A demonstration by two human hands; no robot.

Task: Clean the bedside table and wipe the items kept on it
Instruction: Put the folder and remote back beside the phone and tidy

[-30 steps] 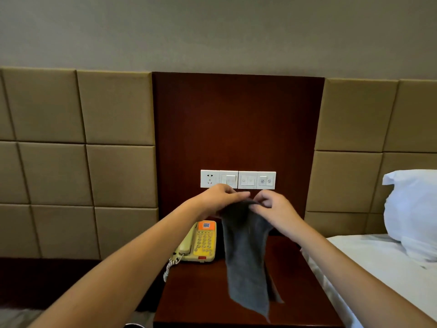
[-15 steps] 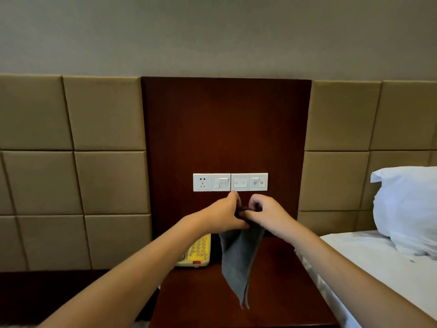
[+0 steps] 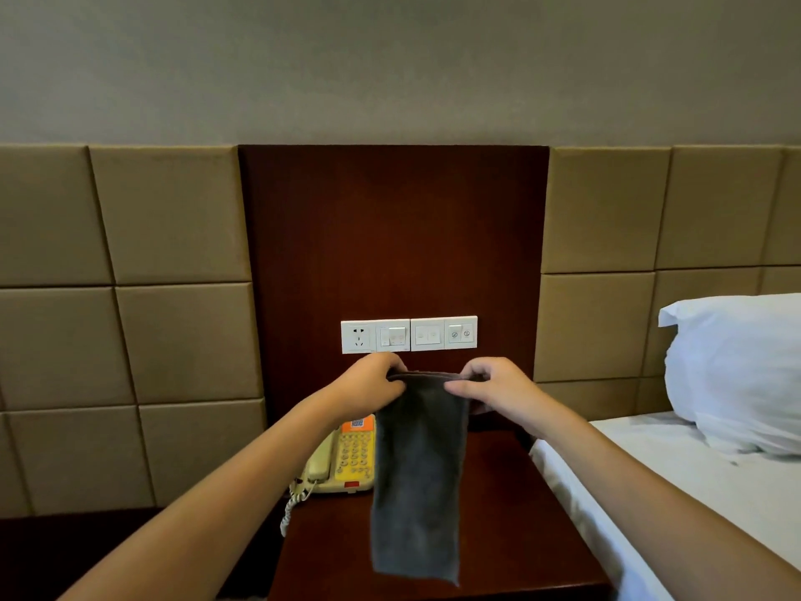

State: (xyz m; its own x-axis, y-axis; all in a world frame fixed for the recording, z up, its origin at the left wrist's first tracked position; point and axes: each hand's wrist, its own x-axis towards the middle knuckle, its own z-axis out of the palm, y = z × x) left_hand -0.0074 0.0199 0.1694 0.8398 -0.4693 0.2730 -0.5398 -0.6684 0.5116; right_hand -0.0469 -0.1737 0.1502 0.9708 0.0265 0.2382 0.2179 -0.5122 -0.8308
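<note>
A grey cloth (image 3: 416,483) hangs straight down above the dark wooden bedside table (image 3: 511,527). My left hand (image 3: 372,386) pinches its top left corner and my right hand (image 3: 492,390) pinches the top right corner, both raised in front of me with the top edge stretched between them. A yellow telephone (image 3: 346,461) with a cream handset and coiled cord stands on the table's back left part, partly hidden by my left forearm and the cloth.
A row of white wall switches and a socket (image 3: 409,334) is set in the dark wood panel just above my hands. A bed with a white sheet (image 3: 676,492) and a white pillow (image 3: 737,370) borders the table on the right. Padded beige wall panels flank the wood panel.
My hands have moved apart along the cloth's top edge, and the cloth now hangs wide and flat instead of bunched into a narrow point.
</note>
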